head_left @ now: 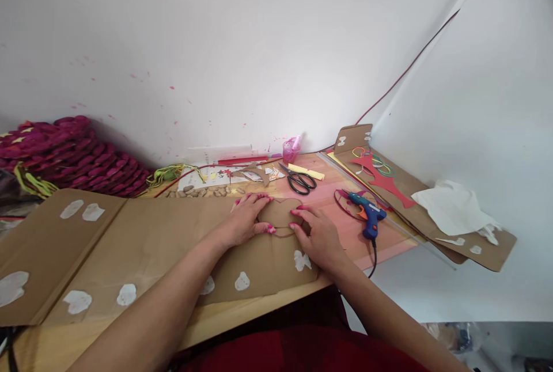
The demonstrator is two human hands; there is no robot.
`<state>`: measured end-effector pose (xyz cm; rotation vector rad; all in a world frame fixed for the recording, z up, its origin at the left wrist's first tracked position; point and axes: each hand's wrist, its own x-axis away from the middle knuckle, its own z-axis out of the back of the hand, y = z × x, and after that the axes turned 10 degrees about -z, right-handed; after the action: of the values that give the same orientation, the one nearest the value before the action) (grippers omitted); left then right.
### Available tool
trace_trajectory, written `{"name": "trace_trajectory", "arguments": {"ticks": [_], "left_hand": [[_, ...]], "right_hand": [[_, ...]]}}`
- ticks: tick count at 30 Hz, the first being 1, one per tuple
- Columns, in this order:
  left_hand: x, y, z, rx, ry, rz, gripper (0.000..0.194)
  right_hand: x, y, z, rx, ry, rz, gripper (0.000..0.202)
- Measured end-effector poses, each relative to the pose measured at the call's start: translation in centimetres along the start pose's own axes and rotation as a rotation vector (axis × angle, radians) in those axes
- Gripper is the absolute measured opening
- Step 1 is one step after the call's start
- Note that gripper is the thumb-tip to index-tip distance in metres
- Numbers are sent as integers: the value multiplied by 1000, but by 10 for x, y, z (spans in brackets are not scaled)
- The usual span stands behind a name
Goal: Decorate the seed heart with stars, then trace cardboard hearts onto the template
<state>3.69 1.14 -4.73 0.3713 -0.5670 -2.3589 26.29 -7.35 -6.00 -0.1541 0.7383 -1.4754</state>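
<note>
A small cardboard cutout with a curved outline and a notch at its top lies on a large folded cardboard sheet. My left hand holds the cutout's left side, fingers along the upper edge and thumb at the lower edge. On the opposite side, my right hand has its thumb and fingers closed at the right edge. Both hands rest low against the sheet. What lies under the fingertips is hidden.
Black-handled scissors lie behind the hands. To the right are a blue glue gun with its cord, a red paper scrap, a white cloth and more cardboard. Stacked magenta pieces stand at the left.
</note>
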Motion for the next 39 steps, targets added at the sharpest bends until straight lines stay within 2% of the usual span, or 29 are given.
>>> {"name": "trace_trajectory", "arguments": {"ticks": [27, 39], "left_hand": [[0, 6, 6, -8, -20, 9, 73], [1, 5, 5, -20, -11, -10, 66]], "right_hand": [[-1, 0, 1, 30, 2, 13, 26], [-3, -1, 2, -49, -21, -46, 24]]}}
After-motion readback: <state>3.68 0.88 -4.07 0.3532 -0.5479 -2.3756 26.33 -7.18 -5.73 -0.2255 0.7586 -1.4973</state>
